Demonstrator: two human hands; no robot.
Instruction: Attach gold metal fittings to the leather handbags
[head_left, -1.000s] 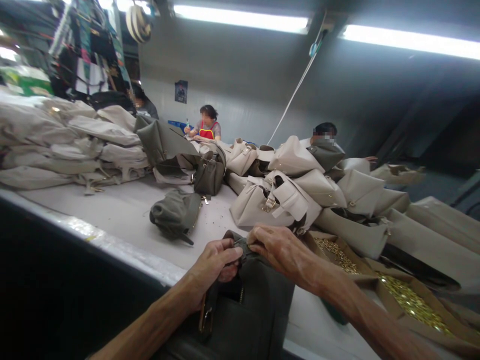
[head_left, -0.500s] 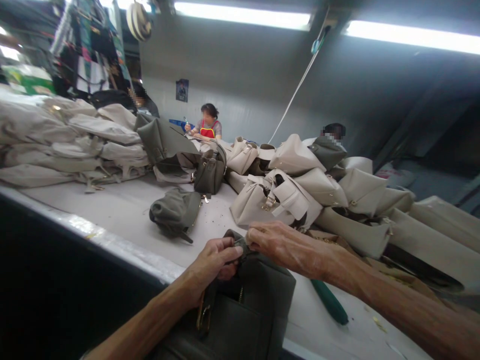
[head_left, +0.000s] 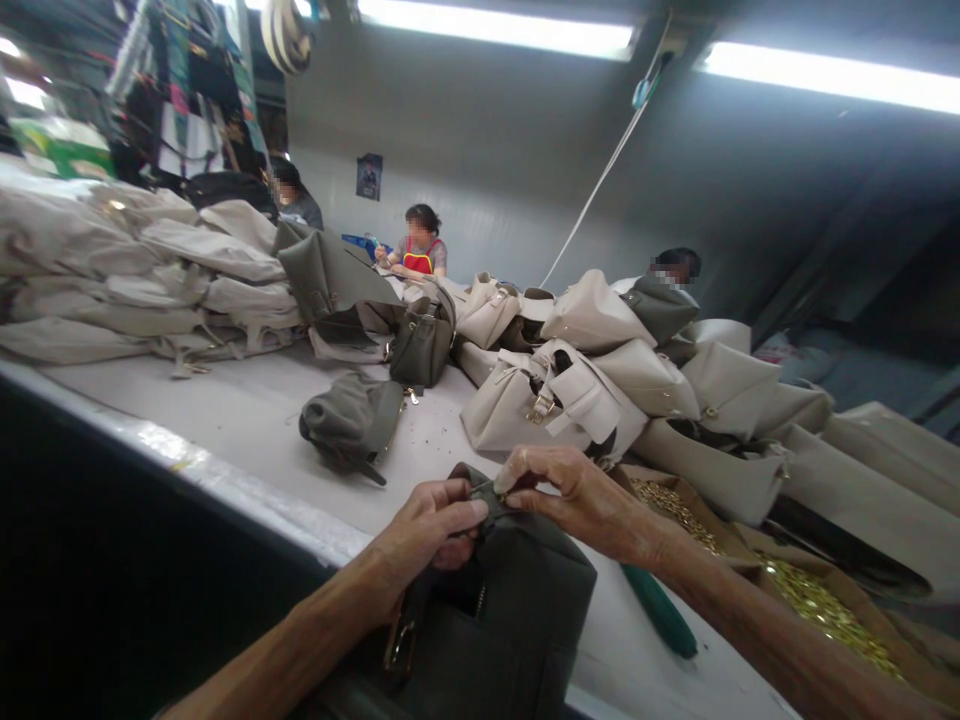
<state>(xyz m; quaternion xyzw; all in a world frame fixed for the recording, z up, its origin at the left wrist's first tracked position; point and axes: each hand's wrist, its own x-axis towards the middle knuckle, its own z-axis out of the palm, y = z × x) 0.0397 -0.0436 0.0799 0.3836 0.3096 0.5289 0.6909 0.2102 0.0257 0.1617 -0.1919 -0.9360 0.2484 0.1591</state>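
Bag (head_left: 544, 580) pinched in our left hand (head_left: 433, 522) and right hand (head_left: 589, 500), we could lose its edge if either grip slackens.

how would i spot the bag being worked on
Start at the long pale table; at its near edge, bottom centre of the picture, is a dark grey-green bag with gold hardware. The left hand and right hand are at its top, which sets it apart from the pale bags heaped beyond and the slumped dark pouch lying untouched.
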